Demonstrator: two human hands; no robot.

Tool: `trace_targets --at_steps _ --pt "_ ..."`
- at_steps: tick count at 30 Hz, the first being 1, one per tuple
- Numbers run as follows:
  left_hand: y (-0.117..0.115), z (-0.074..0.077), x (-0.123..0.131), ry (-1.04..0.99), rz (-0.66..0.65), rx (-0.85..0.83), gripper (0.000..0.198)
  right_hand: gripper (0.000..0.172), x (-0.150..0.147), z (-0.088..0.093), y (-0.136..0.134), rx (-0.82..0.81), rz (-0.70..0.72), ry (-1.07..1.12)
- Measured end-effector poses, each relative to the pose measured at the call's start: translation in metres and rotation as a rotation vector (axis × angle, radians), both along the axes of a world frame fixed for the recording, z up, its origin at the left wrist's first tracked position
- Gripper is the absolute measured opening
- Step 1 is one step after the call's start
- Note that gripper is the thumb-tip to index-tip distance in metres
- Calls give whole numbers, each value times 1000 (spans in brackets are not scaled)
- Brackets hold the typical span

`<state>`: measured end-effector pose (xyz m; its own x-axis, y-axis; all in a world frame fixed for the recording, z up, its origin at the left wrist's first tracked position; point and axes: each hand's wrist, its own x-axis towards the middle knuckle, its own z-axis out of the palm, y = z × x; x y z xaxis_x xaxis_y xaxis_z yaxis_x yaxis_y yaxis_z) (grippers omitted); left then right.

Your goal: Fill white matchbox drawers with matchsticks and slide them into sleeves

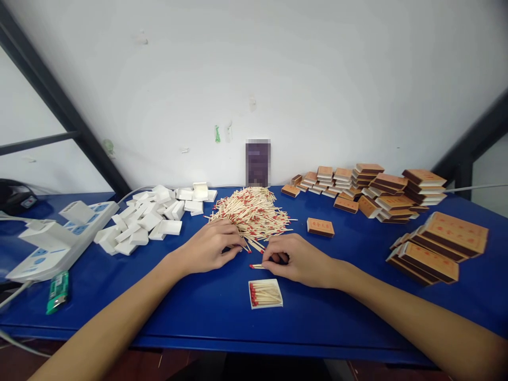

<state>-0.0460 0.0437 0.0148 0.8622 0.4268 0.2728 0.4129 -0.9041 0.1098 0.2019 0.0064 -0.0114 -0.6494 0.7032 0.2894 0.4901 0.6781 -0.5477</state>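
Note:
My right hand (293,257) pinches matches (256,266) between thumb and fingers, their red heads pointing left. Just below it, an open white matchbox tray (282,296) lies on the table with a layer of matches (265,293) inside, heads to the left. At the front left edge of a large heap of loose matches (254,211) is my left hand (216,246). Its thumb and fingertips are closed together close to a few stray matches. Whether a match sits between those fingertips is hard to see.
White empty trays (148,217) are piled at left, beside a power strip (79,238) and a green packet (58,292). Stacked matchboxes (391,190) fill the right; a single matchbox (320,227) lies nearer the heap. A dark pixelated rectangle (257,163) stands against the wall.

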Motion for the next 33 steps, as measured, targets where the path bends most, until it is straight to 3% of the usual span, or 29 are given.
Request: trace_targets --at_steps 10,18,26,33 --pt "2 -3 -2 -14 39 -40 16 13 -1 1 -1 -3 -16 20" --pt "2 -5 1 28 54 -17 21 9 0 2 0 64 -129 36" --pt "-1 -3 7 60 37 13 22 6 2 4 -2 0 -3 -31" --pt "-6 0 12 48 25 -25 19 8 3 6 -1 -28 11 -40"
